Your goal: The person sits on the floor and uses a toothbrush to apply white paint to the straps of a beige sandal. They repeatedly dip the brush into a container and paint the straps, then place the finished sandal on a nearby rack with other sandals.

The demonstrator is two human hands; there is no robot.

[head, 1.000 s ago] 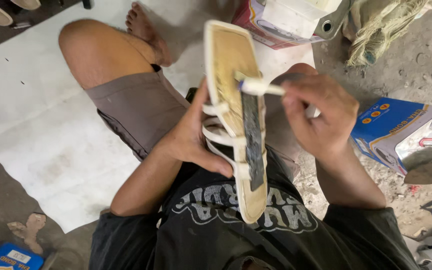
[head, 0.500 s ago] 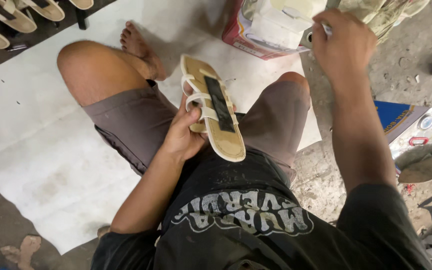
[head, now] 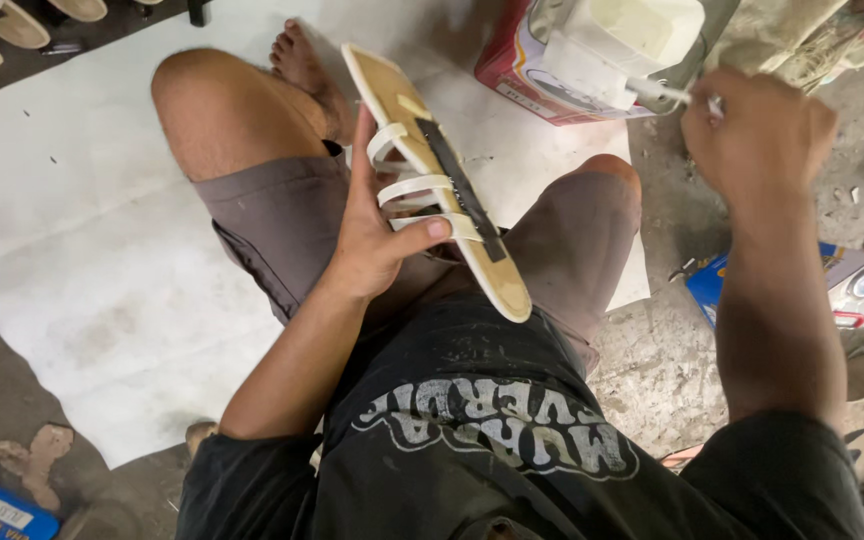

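We see our left hand near the middle of the view, closed around a tan flat sandal sole with three white straps and a black strip down its middle; the thumb lies across the lowest strap and the fingers reach up behind the straps. The sandal sole is held tilted above our lap, its far end pointing towards 11 o'clock and its near end towards 5 o'clock, between our two bent knees. Our right hand is raised at 2 o'clock, well apart from the sole, and is curled into a fist around a thin white-handled brush whose handle sticks out towards 9 o'clock. The brush tip is just at the edge of a red rectangular tin with a whitish open top, which stands on the floor at 1 o'clock. Under our legs lies a pale white sheet spread over the floor from 9 o'clock to 12 o'clock, with our bare foot resting on it at 11 o'clock. At 3 o'clock, just beside our right forearm, a blue cardboard box sits on the grey concrete floor. More tan soles lie in a row at 10 o'clock, on the dark ground beyond the sheet.
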